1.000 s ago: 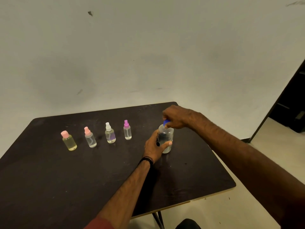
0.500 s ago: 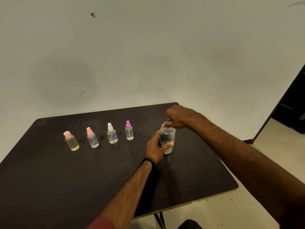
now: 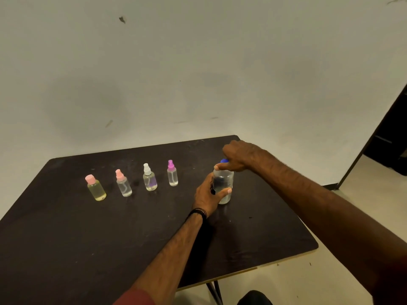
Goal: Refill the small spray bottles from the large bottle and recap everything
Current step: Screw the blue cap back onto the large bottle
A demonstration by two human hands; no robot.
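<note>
While your red sleeve (image 3: 134,298) shows at the bottom edge, your left forearm runs up over the dark table (image 3: 66,249) to a black wristband (image 3: 198,213). Past it, your left hand (image 3: 207,194) is wrapped around the side of the large bottle (image 3: 223,186), thumb across its front near the base. That bottle stands upright on the table, toward the right side, clear and partly filled with clear liquid. Your right hand (image 3: 237,156) comes in from the right and sits on top of it, fingers closed around the blue cap (image 3: 224,160), of which only a sliver shows; you cannot tell whether the cap is screwed on or loose.

Further back and to the left, four small bottles stand upright in a row, apart from each other and all capped. Nearest the large bottle is the one with the magenta sprayer (image 3: 172,176), then the white sprayer (image 3: 149,179), then the pink sprayer (image 3: 123,183), and at the far left a yellowish one with a pink cap (image 3: 95,187).

Behind the table rises a pale wall (image 3: 198,62).
</note>
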